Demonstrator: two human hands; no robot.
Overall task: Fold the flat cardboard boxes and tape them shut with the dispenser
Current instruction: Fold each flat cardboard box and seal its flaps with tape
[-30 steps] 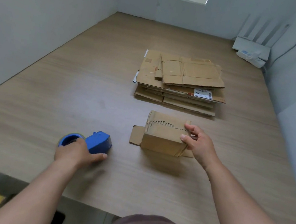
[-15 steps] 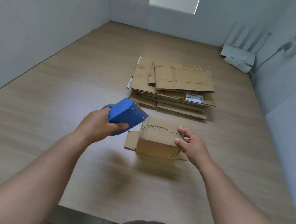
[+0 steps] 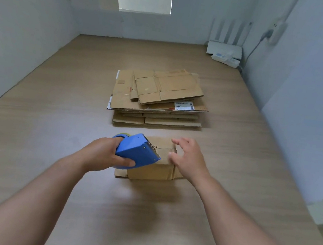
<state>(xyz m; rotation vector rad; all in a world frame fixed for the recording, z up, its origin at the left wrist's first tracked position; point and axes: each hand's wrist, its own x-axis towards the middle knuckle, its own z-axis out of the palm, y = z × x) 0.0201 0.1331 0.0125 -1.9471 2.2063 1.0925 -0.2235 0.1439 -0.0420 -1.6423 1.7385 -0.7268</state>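
Note:
A small folded cardboard box point(image 3: 150, 171) stands on the wooden table point(image 3: 43, 127) in front of me, with side flaps lying out at its base. My left hand point(image 3: 101, 154) grips the blue tape dispenser point(image 3: 137, 152) and holds it over the box's left top, toothed blade pointing right. My right hand point(image 3: 187, 159) hovers just above the box's right end, fingers spread and relaxed, holding nothing. The box's top seam is mostly hidden behind the dispenser.
A stack of flat cardboard boxes point(image 3: 157, 97) lies further back on the table. A white router point(image 3: 224, 49) and power strip point(image 3: 225, 58) sit at the far right corner. Walls close in on the left and right.
My left hand lifted the dispenser from the table's left and carried it right over the box. My right hand let go of the box's right end and opened above it.

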